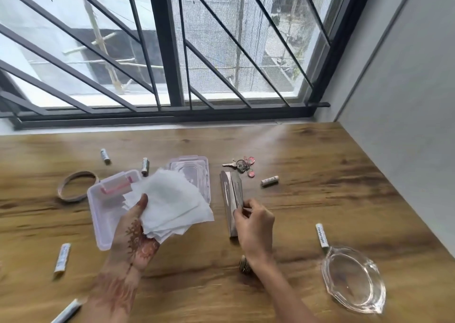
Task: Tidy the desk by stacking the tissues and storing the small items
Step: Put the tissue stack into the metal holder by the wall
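A dark grille of slanted bars covers the mesh-screened window. Bamboo scaffolding stands outside, and a plain grey wall runs along the right.

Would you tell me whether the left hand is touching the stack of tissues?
Touching. The head view shows the left hand with its thumb pressed onto the stack of tissues.

Left hand apparently henna-patterned

A wide window with dark slanted bars and a mesh screen lets in pale daylight. Just below it runs a wooden bench; right of the window, a plain grey wall meets the bench.
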